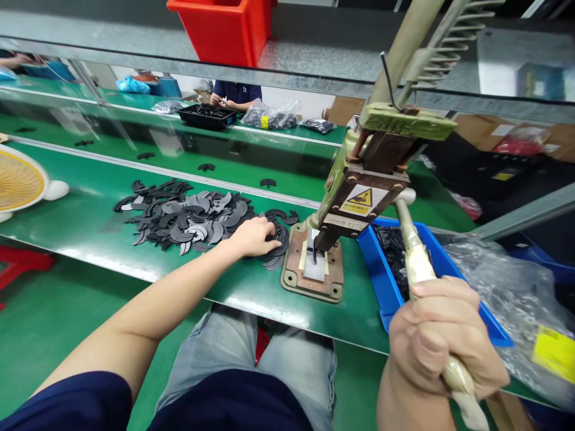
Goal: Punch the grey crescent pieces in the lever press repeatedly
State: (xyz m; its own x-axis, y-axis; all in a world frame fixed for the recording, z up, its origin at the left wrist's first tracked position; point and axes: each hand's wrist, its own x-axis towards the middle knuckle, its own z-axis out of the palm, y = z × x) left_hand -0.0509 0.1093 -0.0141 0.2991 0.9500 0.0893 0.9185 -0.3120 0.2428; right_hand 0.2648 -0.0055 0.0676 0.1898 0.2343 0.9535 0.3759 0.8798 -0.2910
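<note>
My right hand (442,335) is closed around the lever (417,260), whose long axis slants from the press (381,181) past the table's front edge (354,335). My left hand (252,238), the nearer to the dark pieces (197,212), lies curled on their right end, just left of the press; whether it grips one, I cannot tell.

Bright light leaves pale glare on the green tabletop (238,290); the rightmost plastic bag (516,299) looks blurred.

The press (377,178) looks metal, the pieces (193,216) matt.
</note>
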